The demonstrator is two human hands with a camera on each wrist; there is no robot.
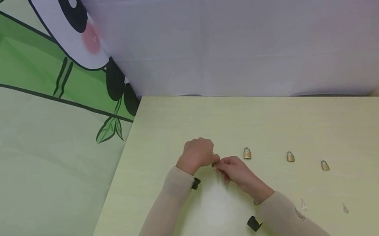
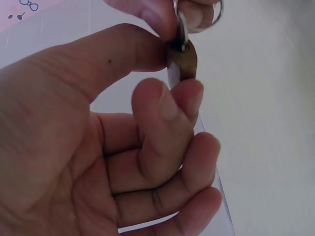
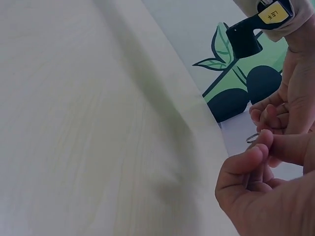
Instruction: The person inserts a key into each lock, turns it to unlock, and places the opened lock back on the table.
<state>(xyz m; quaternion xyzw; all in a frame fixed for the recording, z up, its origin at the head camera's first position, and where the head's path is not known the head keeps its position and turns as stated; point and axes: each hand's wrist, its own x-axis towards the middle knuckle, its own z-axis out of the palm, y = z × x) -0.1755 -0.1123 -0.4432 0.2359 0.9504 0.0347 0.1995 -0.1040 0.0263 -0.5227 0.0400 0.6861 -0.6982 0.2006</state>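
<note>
Between thumb and fingertips, my left hand [image 1: 199, 152] pinches a small brass padlock [image 2: 182, 63], its keyhole end facing the other hand. A silver key [image 2: 182, 27] stands in that end, and my right hand [image 1: 237, 172] pinches it by the head. From the key hangs a thin metal ring [image 2: 220, 14], which also shows at the fingertips in the right wrist view. Both hands meet above the left half of the table, fingertips close together. The padlock's shackle is hidden behind the left fingers.
On the pale table [image 1: 356, 123], right of the hands, lie three brass padlocks: a near one [image 1: 247, 154], a middle one [image 1: 290, 157] and a far one [image 1: 325, 166]. Closer to the front lie a key [image 1: 303, 205] and another small key [image 1: 345, 208]. A printed curtain [image 1: 272, 29] hangs behind.
</note>
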